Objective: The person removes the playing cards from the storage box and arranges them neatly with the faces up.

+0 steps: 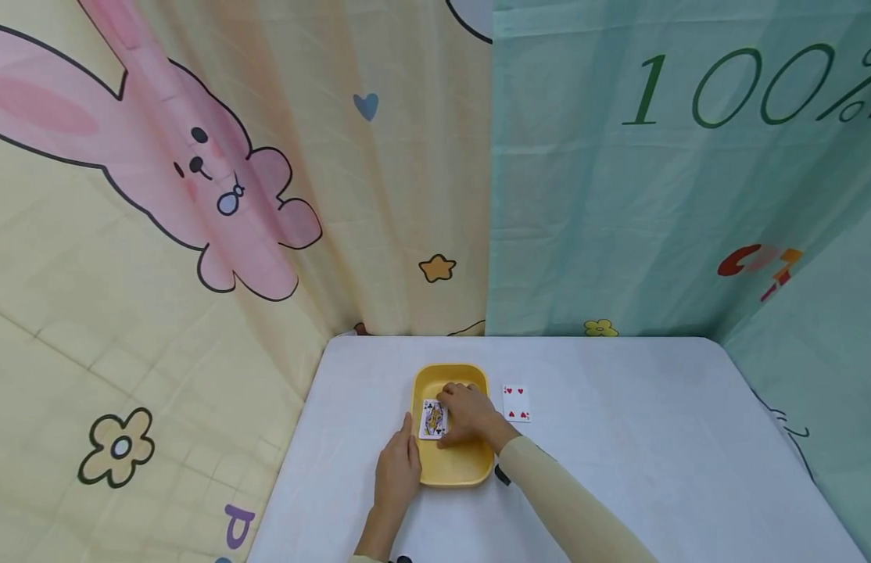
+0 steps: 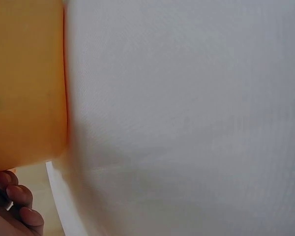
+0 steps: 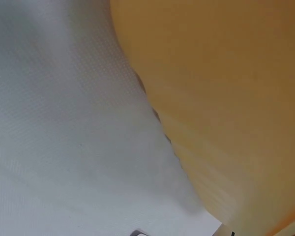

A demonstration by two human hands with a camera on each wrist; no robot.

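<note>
A yellow plastic tray (image 1: 455, 475) stands on the table, with a playing card (image 1: 433, 421), a face card of clubs, lying face up in it. My right hand (image 1: 467, 413) reaches over the tray's right side and holds the card at its right end, fingers at the far edge and thumb at the near edge. The palm side of this hand is hidden. My left hand (image 1: 399, 467) holds the tray's left rim, thumb at the rim and fingers along the outside. In the left wrist view, bent fingers (image 2: 20, 195) show beside the tray's outer wall (image 2: 27, 88).
A four of hearts (image 1: 516, 403) lies face up on the white table (image 1: 618, 438), just right of the tray. A small dark object (image 1: 502, 475) shows beside the tray's near right corner. Printed curtains (image 1: 407, 172) hang behind the table and at both sides.
</note>
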